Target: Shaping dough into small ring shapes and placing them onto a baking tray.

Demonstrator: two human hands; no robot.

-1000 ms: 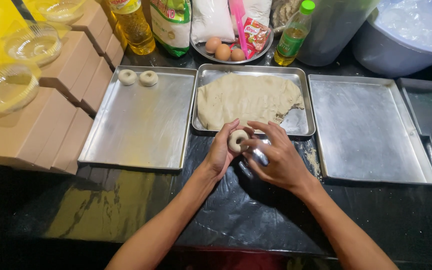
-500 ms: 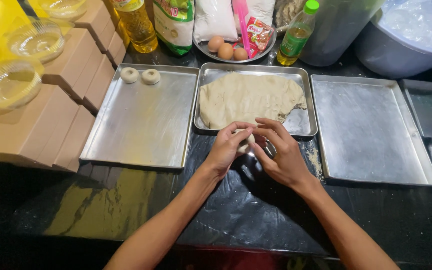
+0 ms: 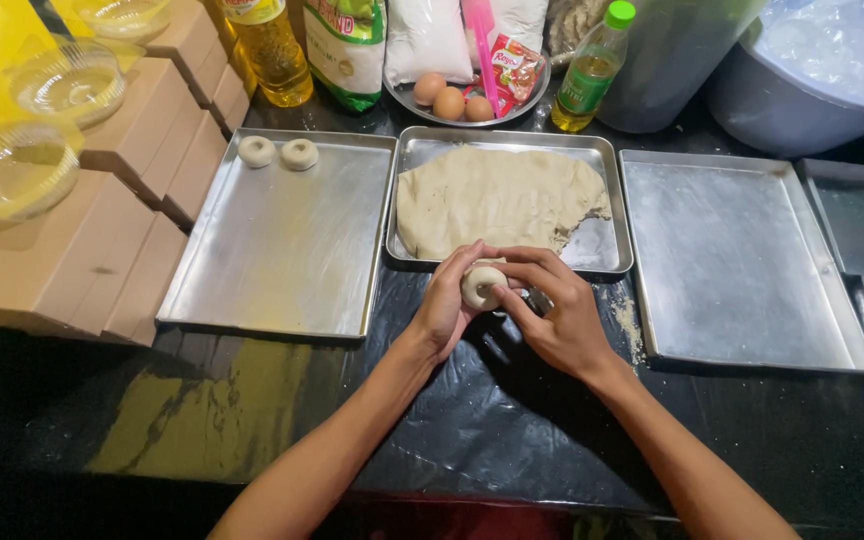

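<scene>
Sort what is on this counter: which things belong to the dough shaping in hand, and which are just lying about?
In use: dough ring held between left hand and right hand; dough sheet in the middle tray; two shaped rings on the left tray.

Lying about: right tray, eggs, oil bottle, green-capped bottle, cardboard boxes, clear plastic bowls.

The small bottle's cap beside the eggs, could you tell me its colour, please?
Bright green, on the small bottle of yellowish liquid; head view.
</scene>
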